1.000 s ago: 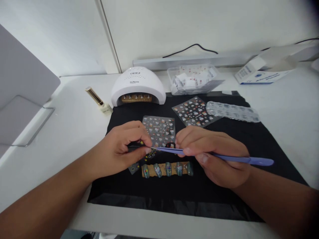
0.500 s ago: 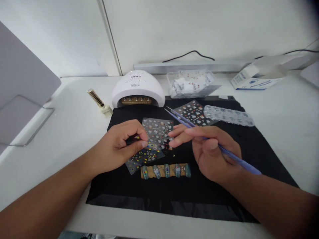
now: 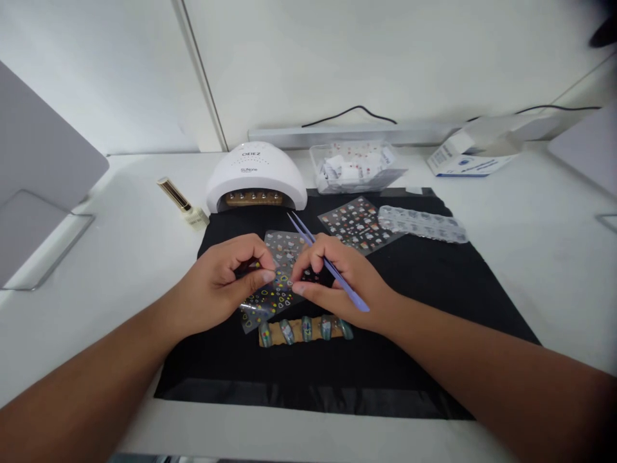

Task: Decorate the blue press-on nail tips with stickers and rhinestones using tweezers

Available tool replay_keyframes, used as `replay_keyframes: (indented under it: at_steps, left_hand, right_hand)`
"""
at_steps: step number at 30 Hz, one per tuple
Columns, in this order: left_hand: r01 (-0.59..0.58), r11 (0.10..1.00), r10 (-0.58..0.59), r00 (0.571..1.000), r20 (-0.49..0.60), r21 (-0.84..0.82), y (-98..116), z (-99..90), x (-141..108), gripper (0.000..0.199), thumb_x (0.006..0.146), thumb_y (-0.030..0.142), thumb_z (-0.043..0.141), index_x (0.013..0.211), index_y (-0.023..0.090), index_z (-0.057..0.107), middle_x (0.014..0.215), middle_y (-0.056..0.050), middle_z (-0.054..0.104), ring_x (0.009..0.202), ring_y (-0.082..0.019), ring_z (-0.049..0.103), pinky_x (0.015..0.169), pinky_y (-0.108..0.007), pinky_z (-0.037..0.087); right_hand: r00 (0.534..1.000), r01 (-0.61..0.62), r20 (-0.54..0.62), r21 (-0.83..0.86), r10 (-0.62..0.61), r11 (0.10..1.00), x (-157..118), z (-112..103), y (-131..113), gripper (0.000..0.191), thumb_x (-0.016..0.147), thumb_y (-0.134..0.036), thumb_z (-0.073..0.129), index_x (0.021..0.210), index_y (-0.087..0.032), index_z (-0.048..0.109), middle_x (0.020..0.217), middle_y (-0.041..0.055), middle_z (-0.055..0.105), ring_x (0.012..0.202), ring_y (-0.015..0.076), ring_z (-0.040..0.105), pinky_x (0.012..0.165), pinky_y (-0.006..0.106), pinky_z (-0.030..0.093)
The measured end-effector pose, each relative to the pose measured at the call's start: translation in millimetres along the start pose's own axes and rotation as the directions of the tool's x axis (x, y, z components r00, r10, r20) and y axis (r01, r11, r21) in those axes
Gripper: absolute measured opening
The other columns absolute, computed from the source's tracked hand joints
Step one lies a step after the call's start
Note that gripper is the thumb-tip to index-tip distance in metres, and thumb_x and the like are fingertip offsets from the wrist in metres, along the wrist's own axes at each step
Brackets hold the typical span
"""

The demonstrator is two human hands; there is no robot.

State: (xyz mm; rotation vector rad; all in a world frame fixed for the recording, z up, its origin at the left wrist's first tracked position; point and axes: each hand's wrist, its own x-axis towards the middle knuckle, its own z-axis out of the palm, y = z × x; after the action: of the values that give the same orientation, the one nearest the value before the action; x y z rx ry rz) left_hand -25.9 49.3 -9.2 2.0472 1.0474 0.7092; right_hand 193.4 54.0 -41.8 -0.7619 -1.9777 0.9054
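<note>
1. R hand [image 3: 344,273] holds purple tweezers [image 3: 349,290] across the fingers, tips up & away. Its thumb + 1st finger are bent in close, w/ a narrow gap at most; can't tell if they pinch a tiny bit too.
2. L hand [image 3: 229,283] has thumb + 1st finger nr each other, v. narrow, just beside R fingertips. Can't tell what's btwn them.
3. Heart sticker sheet [image 3: 270,301] is under & beside L fingers, w/ yellow + white hearts.
4. Nail strip [image 3: 276,334] is just below, on the person's side: brown, w/ 5 shiny green nails.
5. Grey sticker sheet [image 3: 279,244] lies behind the hands; dark sticker sheet [image 3: 359,225] is back right, touching clear bumpy pack [image 3: 421,223].
6. All lie on blk cloth [image 3: 434,276].
7. At back: wht lamp [image 3: 258,170] w/ 2nd brown strip [image 3: 253,198] inside, clear tub [image 3: 354,168] of bits, wht box [image 3: 475,157] far R.
8. Bottle [image 3: 194,217] w/ gold cap is L of lamp.
</note>
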Motion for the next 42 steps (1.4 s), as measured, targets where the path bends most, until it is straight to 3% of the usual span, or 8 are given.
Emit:
replay_keyframes:
  at_steps: [11, 19, 23, 25, 27, 30, 35, 42]
  left_hand:
    - [-0.014, 0.992, 0.004, 0.997, -0.080, -0.125, -10, -1.9, 0, 0.011, 0.092, 0.028, 0.057, 0.088, 0.018, 0.058, 0.098, -0.004, 0.056, 0.088, -0.014, 0.053, 0.077, -0.025, 0.044]
    - [-0.027, 0.987, -0.004, 0.982, -0.191, -0.160, -14, -6.6, -1, 0.009, 0.089, 0.022, 0.060, 0.097, 0.021, 0.062, 0.116, -0.004, 0.054, 0.111, -0.018, 0.051, 0.096, -0.029, 0.040]
    - [-0.035, 0.968, -0.019, 0.977, -0.213, -0.247, -13, -4.9, -2, 0.009, 0.088, 0.020, 0.062, 0.096, 0.022, 0.064, 0.115, -0.003, 0.055, 0.109, -0.016, 0.051, 0.091, -0.026, 0.040]
    - [-0.031, 0.927, -0.046, 0.980, -0.196, -0.374, -13, -3.3, -2, 0.008, 0.087, 0.020, 0.063, 0.094, 0.022, 0.065, 0.111, -0.002, 0.056, 0.098, -0.014, 0.052, 0.083, -0.023, 0.041]
    - [-0.029, 0.872, -0.064, 0.983, -0.172, -0.489, -12, -1.9, -3, 0.007, 0.085, 0.020, 0.065, 0.092, 0.022, 0.065, 0.107, -0.001, 0.055, 0.090, -0.011, 0.051, 0.078, -0.022, 0.041]
    - [-0.024, 0.817, -0.068, 0.988, -0.138, -0.577, -12, -1.1, -4, 0.008, 0.085, 0.020, 0.066, 0.092, 0.022, 0.066, 0.105, -0.001, 0.054, 0.088, -0.011, 0.049, 0.078, -0.021, 0.041]
    - [-0.016, 0.804, -0.052, 0.994, -0.097, -0.595, -13, -1.7, -7, 0.008, 0.086, 0.021, 0.066, 0.094, 0.023, 0.064, 0.103, -0.001, 0.052, 0.091, -0.012, 0.048, 0.080, -0.022, 0.040]
    - [-0.014, 0.785, -0.050, 0.995, -0.086, -0.620, -17, -1.6, -5, 0.007, 0.086, 0.021, 0.066, 0.093, 0.023, 0.064, 0.102, -0.001, 0.052, 0.089, -0.011, 0.048, 0.081, -0.022, 0.039]
  right_hand:
    - [1.000, 0.026, 0.008, -0.115, -0.026, 0.993, 2, -7, 3, 0.029, 0.078, -0.015, 0.066, 0.075, -0.023, 0.038, 0.074, -0.0029, 0.066, 0.073, 0.0156, 0.059, 0.077, 0.033, 0.040]
    - [0.957, 0.115, -0.170, -0.519, -0.234, 0.847, -3, -25, 8, 0.009, 0.088, -0.025, 0.053, 0.080, -0.021, 0.054, 0.073, 0.0045, 0.064, 0.074, 0.0205, 0.053, 0.074, 0.039, 0.040]
    - [0.866, 0.130, -0.425, -0.315, -0.262, 0.940, -5, -31, 11, 0.038, 0.100, -0.043, 0.035, 0.100, -0.022, 0.066, 0.065, 0.0006, 0.059, 0.063, 0.0170, 0.055, 0.066, 0.035, 0.042]
    - [0.807, 0.142, -0.538, -0.224, -0.244, 0.964, -6, -29, 11, 0.046, 0.099, -0.051, 0.033, 0.098, -0.024, 0.071, 0.066, 0.0010, 0.058, 0.063, 0.0169, 0.056, 0.064, 0.035, 0.042]
    - [0.788, 0.177, -0.572, -0.147, -0.229, 0.973, -7, -25, 9, 0.046, 0.097, -0.053, 0.036, 0.094, -0.026, 0.073, 0.069, 0.0029, 0.059, 0.066, 0.0186, 0.056, 0.064, 0.036, 0.043]
    - [0.852, 0.217, -0.499, 0.059, -0.160, 0.974, -14, -20, 5, 0.036, 0.097, -0.046, 0.043, 0.104, -0.028, 0.072, 0.071, 0.0037, 0.063, 0.066, 0.0191, 0.058, 0.064, 0.037, 0.046]
    - [0.942, 0.118, -0.335, 0.320, -0.005, 0.940, -27, -14, -5, 0.021, 0.094, -0.034, 0.056, 0.111, -0.027, 0.065, 0.082, 0.0029, 0.071, 0.074, 0.0169, 0.068, 0.068, 0.033, 0.056]
    - [0.941, 0.032, -0.322, 0.398, 0.107, 0.917, -23, -10, 1, 0.019, 0.086, -0.019, 0.066, 0.101, -0.029, 0.071, 0.078, -0.0007, 0.071, 0.067, 0.0122, 0.068, 0.064, 0.027, 0.058]
